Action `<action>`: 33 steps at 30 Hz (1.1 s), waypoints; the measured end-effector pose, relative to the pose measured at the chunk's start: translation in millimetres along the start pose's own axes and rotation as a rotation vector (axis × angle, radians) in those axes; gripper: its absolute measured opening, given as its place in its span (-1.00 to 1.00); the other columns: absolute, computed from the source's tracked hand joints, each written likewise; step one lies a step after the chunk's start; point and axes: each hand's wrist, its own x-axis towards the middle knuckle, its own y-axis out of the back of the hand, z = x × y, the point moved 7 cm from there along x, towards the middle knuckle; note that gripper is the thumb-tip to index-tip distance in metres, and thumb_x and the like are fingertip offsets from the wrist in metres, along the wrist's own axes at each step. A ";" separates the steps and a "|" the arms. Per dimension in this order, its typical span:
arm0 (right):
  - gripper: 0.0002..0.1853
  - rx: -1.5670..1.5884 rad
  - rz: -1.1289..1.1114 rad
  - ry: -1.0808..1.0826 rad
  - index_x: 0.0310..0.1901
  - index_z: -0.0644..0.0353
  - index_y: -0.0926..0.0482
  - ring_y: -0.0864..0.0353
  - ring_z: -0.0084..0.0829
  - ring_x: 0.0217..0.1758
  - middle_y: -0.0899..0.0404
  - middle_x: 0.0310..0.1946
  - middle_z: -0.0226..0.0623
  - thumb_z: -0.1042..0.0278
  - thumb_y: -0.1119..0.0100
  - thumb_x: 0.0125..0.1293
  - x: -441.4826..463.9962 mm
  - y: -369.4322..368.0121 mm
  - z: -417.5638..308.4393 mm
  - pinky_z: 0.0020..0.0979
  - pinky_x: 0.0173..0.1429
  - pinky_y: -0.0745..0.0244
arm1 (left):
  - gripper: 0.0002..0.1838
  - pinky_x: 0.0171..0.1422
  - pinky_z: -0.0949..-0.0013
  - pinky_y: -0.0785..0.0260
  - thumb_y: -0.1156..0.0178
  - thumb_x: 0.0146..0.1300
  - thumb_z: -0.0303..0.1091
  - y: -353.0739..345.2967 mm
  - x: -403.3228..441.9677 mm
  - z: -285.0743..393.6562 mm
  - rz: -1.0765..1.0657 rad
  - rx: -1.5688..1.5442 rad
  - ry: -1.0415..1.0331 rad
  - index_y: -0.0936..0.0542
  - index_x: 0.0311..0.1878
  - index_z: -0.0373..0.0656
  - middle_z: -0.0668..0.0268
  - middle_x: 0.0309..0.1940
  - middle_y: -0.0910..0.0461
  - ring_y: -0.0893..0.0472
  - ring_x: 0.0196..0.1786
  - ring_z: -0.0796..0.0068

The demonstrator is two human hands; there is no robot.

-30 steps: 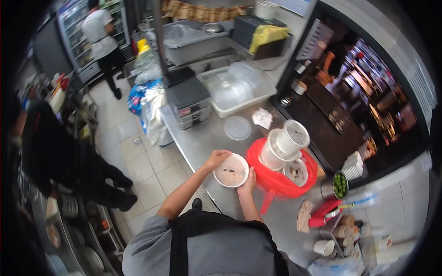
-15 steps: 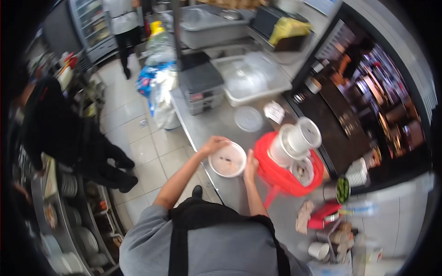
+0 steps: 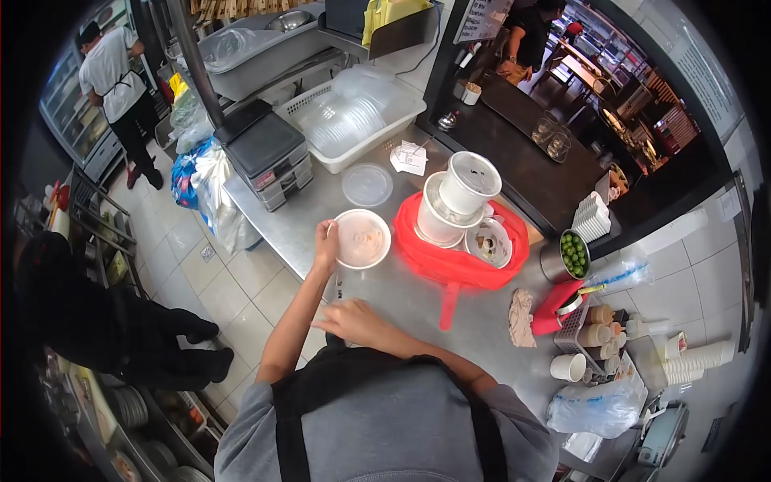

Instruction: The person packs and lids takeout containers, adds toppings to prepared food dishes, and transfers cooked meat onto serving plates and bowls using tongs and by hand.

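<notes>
A round white tub [image 3: 353,259] with a pale, pinkish top stands on the steel counter [image 3: 401,309]. My left hand [image 3: 326,246] pinches its left rim, thumb and fingers closed. Whether a clear lid covers it I cannot tell. Close to my apron, my right hand [image 3: 357,323] is apart from the tub, its fingers curled in; anything within them is hidden. Right of the tub, a red plastic bag [image 3: 418,255] lies rolled down around stacked white lidded tubs [image 3: 472,178]. A loose clear lid [image 3: 367,185] lies behind my tub.
A white basket [image 3: 405,112] of clear lids and a black drawer box [image 3: 261,149] stand behind. A paper slip [image 3: 409,158], a crumpled cloth [image 3: 522,317] and a container of green limes [image 3: 573,255] are nearby. Two people [image 3: 120,72] [image 3: 112,313] stand left; another [image 3: 526,36] is beyond the hatch.
My right hand has left the tub's right side and come back toward my apron. My left hand stays on the rim. The view has shifted, and the person in white stands farther left.
</notes>
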 end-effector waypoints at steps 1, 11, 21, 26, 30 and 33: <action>-0.60 -0.034 0.000 0.024 -0.57 0.28 -0.44 -0.49 -0.05 -0.53 -0.47 -0.62 -0.05 0.07 -0.16 0.16 -12.2 0.6 5.7 -0.17 -0.40 -0.34 | -0.76 -0.04 0.50 -0.27 0.04 0.34 -0.25 2.0 2.2 1.3 0.011 0.002 -0.030 -0.34 -0.07 -0.22 0.34 -0.23 -0.43 -0.38 -0.17 0.61; -0.62 -0.064 -0.151 -0.403 -0.62 0.27 -0.33 -0.24 -0.37 -0.66 -0.30 -0.73 -0.23 0.22 -0.25 0.11 -155.2 14.2 131.0 -0.35 -0.53 -0.17 | -0.73 -0.03 0.50 -0.27 0.03 0.33 -0.22 18.7 9.4 7.5 0.245 -0.009 -0.147 -0.32 -0.06 -0.22 0.32 -0.21 -0.40 -0.38 -0.15 0.56; -0.71 0.878 -0.627 -0.200 -0.56 0.19 -0.31 -0.11 -0.72 -0.51 -0.19 -0.61 -0.61 0.33 -0.11 0.26 -85.3 12.9 49.5 -0.60 -0.42 -0.10 | -0.75 0.01 0.46 -0.24 0.07 0.33 -0.26 30.3 13.0 20.8 0.210 0.045 -0.135 -0.33 -0.07 -0.24 0.27 -0.18 -0.41 -0.37 -0.12 0.53; -0.77 0.065 -0.446 -0.434 -0.46 0.20 -0.43 -0.44 -0.39 -0.43 -0.40 -0.57 -0.42 0.22 -0.17 0.17 -64.3 4.2 151.5 -0.34 -0.29 -0.33 | -0.76 -0.01 0.46 -0.26 0.07 0.33 -0.27 32.1 16.1 16.5 0.186 0.073 -0.182 -0.34 -0.08 -0.24 0.27 -0.20 -0.42 -0.39 -0.14 0.54; -0.71 -0.450 -0.265 -0.645 -0.31 0.17 -0.55 -0.50 -0.10 -0.16 -0.52 -0.33 -0.22 0.11 -0.22 0.06 -70.7 7.6 191.8 -0.11 -0.08 -0.39 | -0.77 -0.04 0.47 -0.27 0.06 0.33 -0.28 28.7 4.2 24.4 0.173 0.121 -0.181 -0.34 -0.09 -0.25 0.29 -0.23 -0.43 -0.39 -0.16 0.54; -0.59 -0.523 -0.292 -0.583 -0.26 0.21 -0.56 -0.43 -0.13 -0.04 -0.44 -0.13 -0.16 0.05 -0.30 -0.02 -68.0 17.8 186.0 -0.12 -0.01 -0.39 | -0.77 -0.04 0.47 -0.27 0.04 0.33 -0.28 26.3 1.6 22.6 0.100 0.146 -0.171 -0.35 -0.11 -0.25 0.29 -0.23 -0.43 -0.39 -0.16 0.55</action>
